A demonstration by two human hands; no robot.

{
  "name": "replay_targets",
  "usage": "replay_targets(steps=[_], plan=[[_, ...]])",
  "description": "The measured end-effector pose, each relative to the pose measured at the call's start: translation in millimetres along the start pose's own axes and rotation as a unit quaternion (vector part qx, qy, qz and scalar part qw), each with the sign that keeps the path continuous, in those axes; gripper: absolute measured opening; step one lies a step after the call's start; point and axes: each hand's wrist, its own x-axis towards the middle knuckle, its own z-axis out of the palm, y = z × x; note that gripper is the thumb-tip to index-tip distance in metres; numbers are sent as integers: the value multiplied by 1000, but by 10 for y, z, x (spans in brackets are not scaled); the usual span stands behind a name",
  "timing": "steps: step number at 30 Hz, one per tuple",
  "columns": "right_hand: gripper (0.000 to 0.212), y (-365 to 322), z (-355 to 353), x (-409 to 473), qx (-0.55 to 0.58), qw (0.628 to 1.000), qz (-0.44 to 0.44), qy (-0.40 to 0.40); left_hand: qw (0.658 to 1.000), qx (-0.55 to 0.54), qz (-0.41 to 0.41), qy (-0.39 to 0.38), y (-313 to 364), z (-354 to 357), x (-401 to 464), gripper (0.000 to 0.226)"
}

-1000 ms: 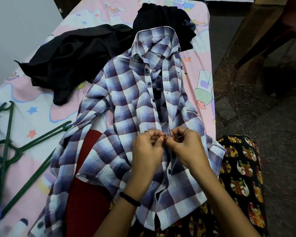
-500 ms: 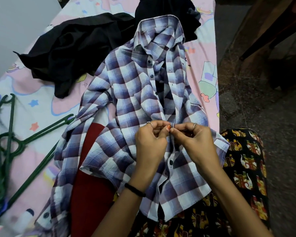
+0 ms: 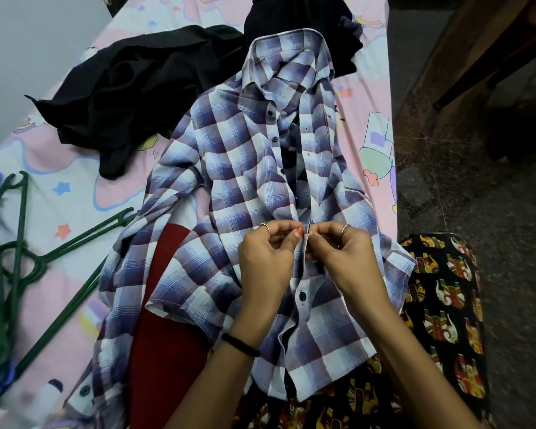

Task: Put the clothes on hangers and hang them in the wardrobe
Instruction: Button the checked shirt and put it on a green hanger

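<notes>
Your left hand and right hand both pinch the placket of the checked shirt, which lies on the bed with its collar away from you. The green hangers lie at your left, nearer the left hand.

No readable text, label, brand name or number showed anywhere; the pink cartoon-printed bedsheet carried only pictures such as stars and a small drawn star outline, and the blue, purple and white checked cotton shirt showed no legible tag or logo, only a tiny dark mark on its chest too small to make out
</notes>
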Motion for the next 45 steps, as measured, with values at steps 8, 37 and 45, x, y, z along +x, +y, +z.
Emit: replay_targets(steps=[8, 37, 45], plan=[[11, -36, 88, 11, -206, 975, -69, 49, 1000, 19, -16, -3, -10, 8, 35, 12], [17, 54, 102, 2, 134, 986, 78, 54, 972, -183, -144, 36, -46, 199, 75, 11], [21, -64, -38, 421, -193, 979, -14, 64, 997, -23, -62, -30, -143, 195, 76, 17]])
